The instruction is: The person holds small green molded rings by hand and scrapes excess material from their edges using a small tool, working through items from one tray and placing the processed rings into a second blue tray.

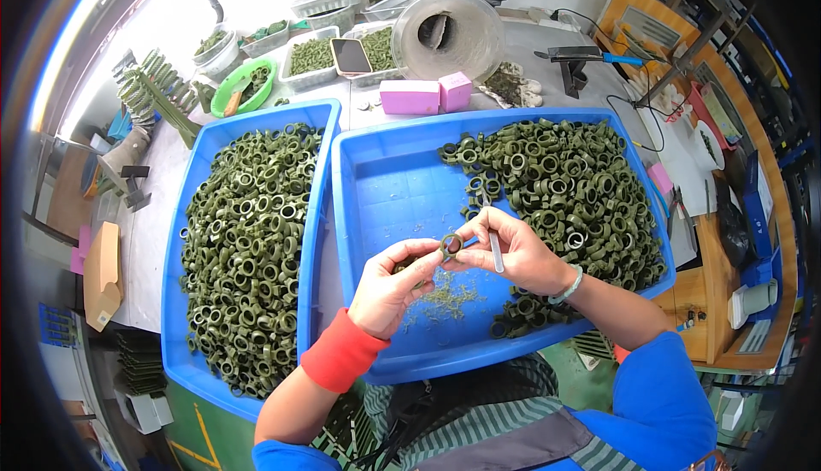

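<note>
My left hand (397,282) holds a green wax ring (451,245) at its rim between thumb and fingers, and another green piece is partly hidden in its palm. Touching the same ring, my right hand (513,250) also grips a slim metal tool (496,252) with a flat end. A blue-coloured part shows between the right fingers and the ring. Both hands are over the right blue plastic tray (401,375), where green shavings (449,295) lie. Many green rings (577,195) are heaped in that tray's right side. The left blue tray (174,291) is full of similar rings.
Behind the trays stand pink blocks (409,97), a clear funnel-shaped hood (474,35), a phone (351,56) on tubs of green pieces, and a green basket (221,96). A soldering-type tool with a blue handle (622,59) lies back right; pliers (681,211) lie right. A cardboard box (104,278) stands left.
</note>
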The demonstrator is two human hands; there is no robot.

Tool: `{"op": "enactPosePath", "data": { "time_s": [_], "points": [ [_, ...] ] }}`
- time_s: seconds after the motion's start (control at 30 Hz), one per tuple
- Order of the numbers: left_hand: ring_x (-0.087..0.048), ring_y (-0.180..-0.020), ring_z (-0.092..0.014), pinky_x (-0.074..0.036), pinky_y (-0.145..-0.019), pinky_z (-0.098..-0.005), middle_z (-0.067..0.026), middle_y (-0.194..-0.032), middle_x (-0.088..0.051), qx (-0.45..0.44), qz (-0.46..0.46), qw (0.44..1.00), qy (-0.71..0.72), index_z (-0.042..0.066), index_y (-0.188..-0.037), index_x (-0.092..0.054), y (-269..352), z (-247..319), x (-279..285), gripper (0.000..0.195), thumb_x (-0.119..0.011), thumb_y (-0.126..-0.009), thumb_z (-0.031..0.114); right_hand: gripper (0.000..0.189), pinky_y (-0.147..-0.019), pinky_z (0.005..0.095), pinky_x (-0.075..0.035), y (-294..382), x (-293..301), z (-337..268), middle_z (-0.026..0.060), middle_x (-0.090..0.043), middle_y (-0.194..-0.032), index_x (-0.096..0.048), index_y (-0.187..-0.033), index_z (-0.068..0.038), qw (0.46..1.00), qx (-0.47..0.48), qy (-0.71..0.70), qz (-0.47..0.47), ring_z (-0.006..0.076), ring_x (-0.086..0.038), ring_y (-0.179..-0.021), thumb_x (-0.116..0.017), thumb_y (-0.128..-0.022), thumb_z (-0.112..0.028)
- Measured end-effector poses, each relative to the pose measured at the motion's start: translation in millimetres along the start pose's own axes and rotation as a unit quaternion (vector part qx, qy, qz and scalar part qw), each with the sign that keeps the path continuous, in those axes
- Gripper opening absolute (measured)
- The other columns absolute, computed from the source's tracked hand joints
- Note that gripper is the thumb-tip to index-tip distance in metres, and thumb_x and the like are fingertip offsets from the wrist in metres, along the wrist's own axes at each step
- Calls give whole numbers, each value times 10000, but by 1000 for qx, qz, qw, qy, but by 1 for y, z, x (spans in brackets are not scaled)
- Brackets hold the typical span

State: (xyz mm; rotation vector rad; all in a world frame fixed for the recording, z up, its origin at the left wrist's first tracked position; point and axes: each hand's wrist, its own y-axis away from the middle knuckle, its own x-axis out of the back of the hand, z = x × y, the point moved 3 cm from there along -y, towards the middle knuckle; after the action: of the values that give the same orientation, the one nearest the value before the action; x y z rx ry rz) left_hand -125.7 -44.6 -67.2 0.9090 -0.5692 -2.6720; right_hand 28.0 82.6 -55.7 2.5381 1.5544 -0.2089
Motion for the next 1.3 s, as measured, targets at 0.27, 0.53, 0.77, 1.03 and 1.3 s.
{"op": "enactPosePath", "data": {
  "time_s": [0.27,0.53,0.77,1.03,1.3],
  "points": [
    [-616,-797,-52,-548,-739,-209,7,-947,-643,-26,15,1000,-8,26,-1156,-645,-2,-3,1,212,-674,-960,101,253,-776,258,-543,2,1,3,83,-644,-1047,-451,-894,-63,997,14,62,43,108,-638,-899,-696,-947,-93],
    [-596,-799,-49,-490,-686,-195,6,-938,-638,-66,-12,990,-125,21,-1132,-644,-1,-3,4,198,-678,-958,109,225,-787,260,-521,7,-11,-9,72,-630,-1040,-472,-920,-47,957,51,283,40,87,-599,-892,-697,-935,-45],
    [-570,-776,-51,-447,-656,-204,-16,-925,-649,-104,-3,985,-137,3,-1172,-646,1,2,-8,229,-656,-970,111,185,-728,251,-544,5,-6,-6,40,-646,-887,-535,-1018,-23,988,75,108,84,93,-652,-794,-586,-1022,-201],
    [-543,-737,-56,-459,-655,-209,-47,-933,-672,-125,15,985,-117,-39,-1234,-623,-7,-2,7,310,-656,-972,123,388,-774,255,-514,3,19,-41,47,-657,-889,-629,-1240,-4,987,99,121,48,108,-621,-854,-452,-1081,-310],
    [-510,-716,-26,-427,-629,-186,6,-871,-645,-101,18,982,-159,-22,-1181,-676,-3,3,4,263,-643,-988,153,227,-671,241,-476,7,20,-35,45,-640,-879,-692,-1043,34,982,97,162,15,100,-585,-760,-590,-1022,-167]
  ]
}}
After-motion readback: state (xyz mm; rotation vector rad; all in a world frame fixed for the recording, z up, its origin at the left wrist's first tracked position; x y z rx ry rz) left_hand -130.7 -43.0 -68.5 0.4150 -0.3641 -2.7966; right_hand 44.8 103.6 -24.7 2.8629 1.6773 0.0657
